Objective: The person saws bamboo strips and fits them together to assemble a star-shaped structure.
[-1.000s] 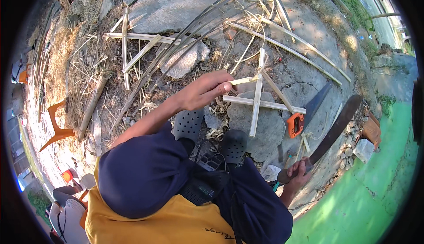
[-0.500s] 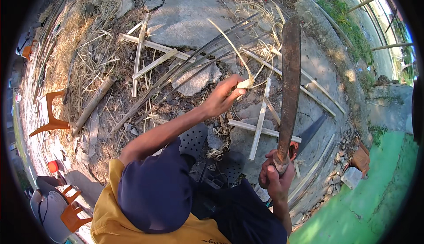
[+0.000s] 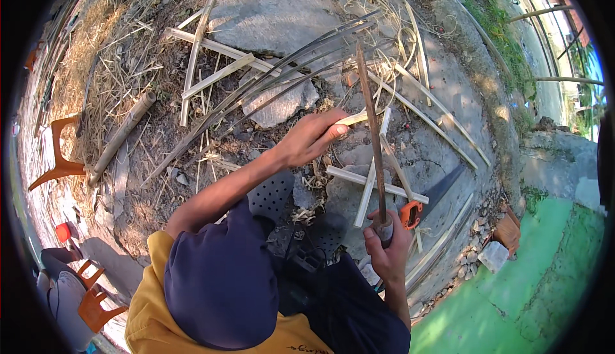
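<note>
My left hand (image 3: 311,137) is closed around a short pale bamboo strip (image 3: 353,119), whose free end points right. A long machete (image 3: 373,130) with a rusty brown blade is gripped by my right hand (image 3: 389,251). The blade stands nearly edge-on to the view and crosses by the strip's outer end; whether they touch I cannot tell. Just right of my right hand lies a handsaw (image 3: 442,187) with an orange handle. Below the strip, pale split bamboo sticks (image 3: 366,190) lie crossed on broken concrete.
More split sticks (image 3: 218,75) and long dark strips (image 3: 282,75) lie ahead, with curled shavings (image 3: 400,40) beyond. A bamboo pole (image 3: 122,136) rests at left beside an orange plastic chair part (image 3: 61,152). Green-painted ground (image 3: 512,277) and a pale block (image 3: 494,256) are at right.
The machete has turned from broadside to nearly edge-on and swung left to the bamboo strip. A long curl that rose from the strip no longer stands up there.
</note>
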Motion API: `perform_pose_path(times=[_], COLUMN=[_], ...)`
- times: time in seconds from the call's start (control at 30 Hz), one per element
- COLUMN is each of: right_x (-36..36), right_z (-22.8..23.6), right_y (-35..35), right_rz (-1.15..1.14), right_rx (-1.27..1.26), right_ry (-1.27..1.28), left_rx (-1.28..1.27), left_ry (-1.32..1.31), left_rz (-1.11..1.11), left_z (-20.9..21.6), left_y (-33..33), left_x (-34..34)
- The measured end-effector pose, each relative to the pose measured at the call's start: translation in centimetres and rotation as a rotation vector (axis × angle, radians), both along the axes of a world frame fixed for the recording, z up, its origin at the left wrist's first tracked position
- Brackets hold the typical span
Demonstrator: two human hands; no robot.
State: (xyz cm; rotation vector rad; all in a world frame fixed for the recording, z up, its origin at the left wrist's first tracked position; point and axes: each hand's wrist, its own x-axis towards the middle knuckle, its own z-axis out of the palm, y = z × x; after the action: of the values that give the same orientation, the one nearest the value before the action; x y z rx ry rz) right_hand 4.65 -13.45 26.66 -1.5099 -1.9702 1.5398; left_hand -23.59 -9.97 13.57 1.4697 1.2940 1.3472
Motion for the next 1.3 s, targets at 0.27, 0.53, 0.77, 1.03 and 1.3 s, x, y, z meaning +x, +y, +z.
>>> perform_pose_path(times=[0.27,0.53,0.77,1.03,1.3], right_x=[1.4,9.4,13.8,16.6,17.9], right_z=[-2.0,-7.5,-12.1,-12.4,-12.2], right_y=[-0.7,-6.0,-12.5,-14.7,-14.9], right_rz=[-0.213,-0.378,-0.991,-1.197,-1.231], right_rx=[-0.232,-0.194,-0.157,-0.127,-0.065], right_ry=[0.117,0.104,0.266,0.247,0.243], left_rx=[-0.195,-0.423,0.064,-0.131,0.016], left_ry=[0.283,0.555,0.783,0.712,0.772], left_rz=[-0.079,-0.326,-0.238,-0.616,-0.418], left_z=[1.1,-1.9,-7.4,-9.8,-8.4], left_y=[-1.8,-3.0,-1.2,2.2,10.3], left_x=[-0.6,4.5,9.0,10.6,16.9])
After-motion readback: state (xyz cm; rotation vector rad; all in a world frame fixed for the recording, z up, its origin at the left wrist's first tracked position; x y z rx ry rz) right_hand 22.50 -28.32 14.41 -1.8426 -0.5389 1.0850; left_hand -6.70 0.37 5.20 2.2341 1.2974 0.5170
